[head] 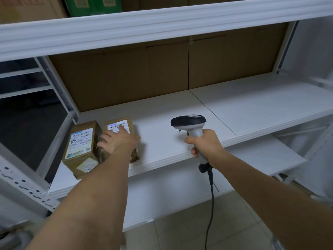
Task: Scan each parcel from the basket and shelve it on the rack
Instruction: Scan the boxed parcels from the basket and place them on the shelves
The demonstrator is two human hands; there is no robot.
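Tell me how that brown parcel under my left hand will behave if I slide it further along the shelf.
The right parcel looks boxy with a flat base, so it should probably slide rather than tip. Its wrapping looks glossy, so it may glide easily on the smooth white shelf. It sits right beside the left parcel, which could get nudged.

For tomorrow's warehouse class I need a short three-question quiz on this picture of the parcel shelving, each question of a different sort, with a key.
1. True or false: the right hand grips the barcode scanner by its handle.
2. How many brown parcels lie on the white shelf?
3. Multiple choice: the left hand rests on
A. the left parcel
B. the right parcel
C. the scanner cable

Key
1. True.
2. Two, side by side at the shelf's left end.
3. B; its fingers lie on the top, one fingertip on the label.
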